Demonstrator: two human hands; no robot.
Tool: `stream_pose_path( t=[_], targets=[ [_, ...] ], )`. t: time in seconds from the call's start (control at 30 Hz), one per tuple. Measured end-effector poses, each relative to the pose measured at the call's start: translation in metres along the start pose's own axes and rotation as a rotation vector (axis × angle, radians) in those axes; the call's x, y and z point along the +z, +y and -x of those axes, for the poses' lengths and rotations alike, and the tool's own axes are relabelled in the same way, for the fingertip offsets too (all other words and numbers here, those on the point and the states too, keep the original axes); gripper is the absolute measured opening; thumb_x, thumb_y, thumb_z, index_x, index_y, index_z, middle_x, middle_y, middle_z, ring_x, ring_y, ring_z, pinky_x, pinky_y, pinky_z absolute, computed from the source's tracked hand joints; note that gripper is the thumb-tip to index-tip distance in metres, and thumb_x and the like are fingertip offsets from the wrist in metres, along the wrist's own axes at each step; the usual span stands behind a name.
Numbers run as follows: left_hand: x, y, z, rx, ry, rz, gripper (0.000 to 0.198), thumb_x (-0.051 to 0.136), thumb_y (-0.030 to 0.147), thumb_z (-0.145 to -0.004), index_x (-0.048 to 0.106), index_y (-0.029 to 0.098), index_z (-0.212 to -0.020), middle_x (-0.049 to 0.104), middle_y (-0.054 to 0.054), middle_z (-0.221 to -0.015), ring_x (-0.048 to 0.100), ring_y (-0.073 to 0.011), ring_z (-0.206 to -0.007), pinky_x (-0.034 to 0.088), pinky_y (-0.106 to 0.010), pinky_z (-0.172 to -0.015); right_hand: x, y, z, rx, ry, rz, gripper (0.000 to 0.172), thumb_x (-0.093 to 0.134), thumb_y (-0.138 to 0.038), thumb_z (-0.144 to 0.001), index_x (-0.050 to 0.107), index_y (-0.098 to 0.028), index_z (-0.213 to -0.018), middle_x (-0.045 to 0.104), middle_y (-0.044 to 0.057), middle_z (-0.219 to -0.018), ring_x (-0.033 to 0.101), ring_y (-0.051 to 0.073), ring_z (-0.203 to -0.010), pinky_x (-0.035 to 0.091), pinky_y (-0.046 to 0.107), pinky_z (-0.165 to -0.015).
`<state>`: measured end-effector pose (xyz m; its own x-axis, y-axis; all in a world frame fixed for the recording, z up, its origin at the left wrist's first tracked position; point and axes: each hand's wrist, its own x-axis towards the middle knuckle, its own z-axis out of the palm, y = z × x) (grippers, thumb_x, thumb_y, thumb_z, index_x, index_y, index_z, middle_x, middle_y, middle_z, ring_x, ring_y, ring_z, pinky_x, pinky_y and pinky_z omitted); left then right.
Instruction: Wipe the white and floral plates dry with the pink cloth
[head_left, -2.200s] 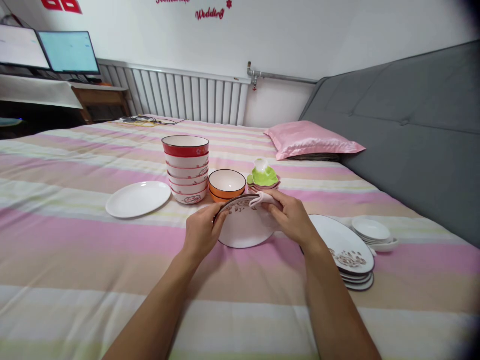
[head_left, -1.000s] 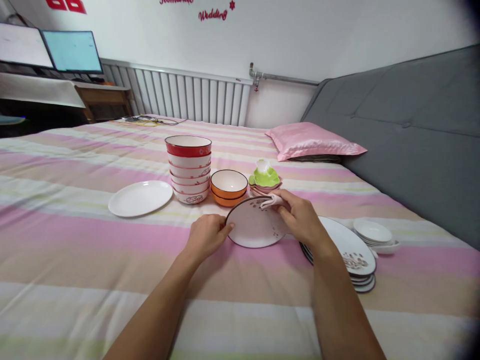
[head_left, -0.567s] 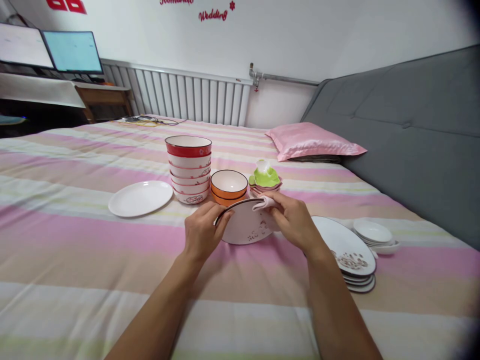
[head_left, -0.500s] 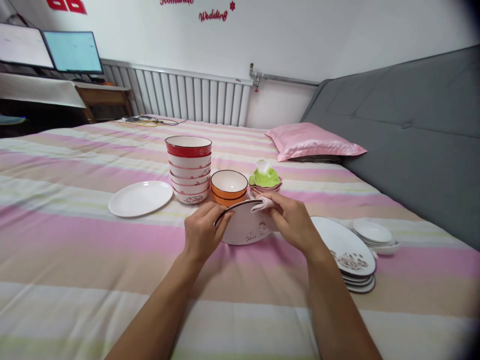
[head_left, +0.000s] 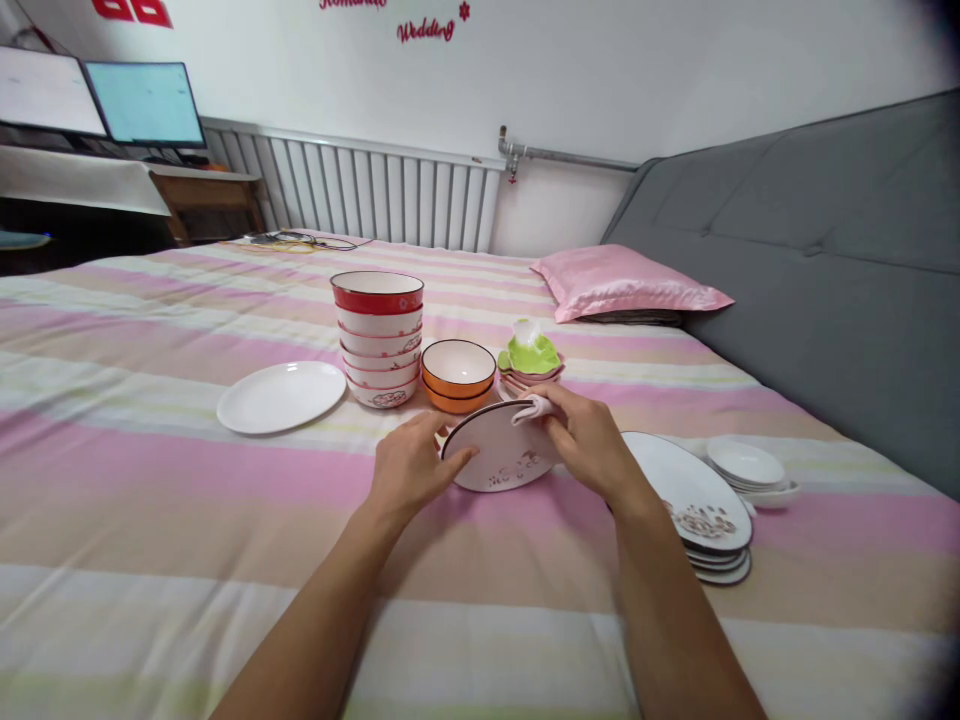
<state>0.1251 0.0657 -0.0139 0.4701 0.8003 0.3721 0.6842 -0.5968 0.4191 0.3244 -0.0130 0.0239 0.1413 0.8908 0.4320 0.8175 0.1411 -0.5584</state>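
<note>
A white plate (head_left: 491, 450) with a dark rim and a brown pattern stands tilted on the striped bedspread, between my hands. My left hand (head_left: 412, 462) grips its left edge, thumb on the face and fingers behind. At the upper right rim, my right hand (head_left: 589, 438) pinches a pale folded cloth (head_left: 534, 408) over the edge. Just behind the plate are two stacked orange bowls (head_left: 457, 385) and a pile of small leaf-shaped dishes (head_left: 531, 355), green on top of pink. The plate's far side is hidden.
A tall stack of red-and-white bowls (head_left: 379, 340) stands behind to the left, beside a white oval plate (head_left: 281, 398). On the right lie stacked patterned plates (head_left: 682, 480) and small white dishes (head_left: 746, 465). A pink pillow (head_left: 626, 282) rests near the grey headboard (head_left: 810, 220).
My left hand has shifted along the plate's left rim, its fingers loosening a little. The plate and the cloth at its rim have moved slightly to the right.
</note>
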Motion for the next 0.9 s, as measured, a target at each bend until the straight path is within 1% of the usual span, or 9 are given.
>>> stream_pose_path(
  t=[0.1,0.13,0.2,0.33,0.5,0.57,0.63,0.8,0.9],
  targets=[
    [-0.002,-0.003,-0.001,-0.127,-0.293,-0.097,0.024,0.063,0.045,-0.07,0.065,0.021,-0.073,0.069,-0.005,-0.076,0.061,-0.0208,-0.069,0.035,-0.026,-0.052,0.0,0.012,-0.002,0.049,0.04,0.012,0.035,0.045,-0.009,-0.077,0.064,-0.025,-0.102,0.07,0.001,-0.1,0.063,0.022,-0.093,0.045,0.031,-0.081],
    [-0.002,-0.003,-0.001,-0.138,-0.364,-0.096,0.022,0.063,0.043,-0.07,0.065,0.021,-0.07,0.069,-0.005,-0.074,0.061,-0.0209,-0.068,0.034,-0.026,-0.052,0.0,0.015,-0.003,0.065,0.053,0.015,0.034,0.046,-0.01,-0.077,0.064,-0.025,-0.102,0.07,0.002,-0.1,0.063,0.022,-0.092,0.045,0.031,-0.08],
    [-0.001,-0.003,0.0,-0.132,-0.444,-0.046,0.019,0.062,0.04,-0.07,0.066,0.022,-0.069,0.069,-0.005,-0.073,0.061,-0.0198,-0.066,0.033,-0.025,-0.051,0.001,0.018,-0.004,0.09,0.067,0.015,0.032,0.047,-0.012,-0.077,0.064,-0.024,-0.101,0.071,0.002,-0.099,0.063,0.021,-0.091,0.045,0.031,-0.079],
    [0.004,-0.001,0.001,-0.132,-0.461,0.033,0.023,0.054,0.039,-0.077,0.066,0.02,-0.072,0.069,-0.006,-0.074,0.061,-0.0194,-0.065,0.034,-0.025,-0.051,0.002,0.018,-0.004,0.089,0.073,-0.002,0.031,0.047,-0.013,-0.078,0.064,-0.024,-0.1,0.071,0.002,-0.097,0.063,0.021,-0.09,0.045,0.031,-0.078],
    [0.008,0.0,-0.001,-0.128,-0.428,0.029,0.026,0.047,0.031,-0.082,0.063,0.018,-0.066,0.068,-0.007,-0.071,0.06,-0.0187,-0.066,0.033,-0.025,-0.053,0.001,0.019,-0.003,0.088,0.086,-0.02,0.03,0.047,-0.013,-0.077,0.064,-0.024,-0.099,0.071,0.002,-0.095,0.064,0.021,-0.089,0.046,0.032,-0.079],
    [0.007,0.0,-0.002,-0.123,-0.402,0.031,0.027,0.047,0.03,-0.083,0.061,0.018,-0.064,0.067,-0.006,-0.07,0.059,-0.0181,-0.066,0.032,-0.025,-0.054,0.0,0.02,-0.003,0.082,0.098,-0.023,0.03,0.047,-0.013,-0.077,0.064,-0.024,-0.1,0.071,0.002,-0.095,0.064,0.021,-0.089,0.046,0.032,-0.079],
    [0.006,0.0,-0.004,-0.108,-0.318,0.006,0.03,0.044,0.032,-0.085,0.059,0.019,-0.062,0.064,-0.005,-0.067,0.057,-0.0175,-0.063,0.03,-0.026,-0.053,-0.001,0.021,-0.003,0.077,0.11,-0.015,0.03,0.048,-0.013,-0.077,0.064,-0.024,-0.1,0.071,0.003,-0.095,0.064,0.021,-0.089,0.046,0.032,-0.079],
    [0.004,-0.003,-0.004,0.003,0.05,-0.041,0.029,0.042,0.034,-0.089,0.056,0.02,-0.068,0.06,-0.002,-0.069,0.055,-0.0157,-0.065,0.031,-0.026,-0.056,-0.002,0.014,-0.003,0.087,0.106,-0.029,0.032,0.047,-0.011,-0.077,0.064,-0.024,-0.102,0.071,0.003,-0.099,0.064,0.021,-0.091,0.046,0.031,-0.079],
    [0.004,-0.003,-0.003,0.068,0.191,0.008,0.026,0.041,0.035,-0.091,0.06,0.019,-0.08,0.06,-0.002,-0.073,0.055,-0.0138,-0.065,0.036,-0.025,-0.06,-0.001,0.007,-0.002,0.088,0.105,-0.053,0.035,0.046,-0.009,-0.076,0.063,-0.024,-0.103,0.071,0.001,-0.101,0.064,0.021,-0.093,0.046,0.031,-0.08]
  ],
)
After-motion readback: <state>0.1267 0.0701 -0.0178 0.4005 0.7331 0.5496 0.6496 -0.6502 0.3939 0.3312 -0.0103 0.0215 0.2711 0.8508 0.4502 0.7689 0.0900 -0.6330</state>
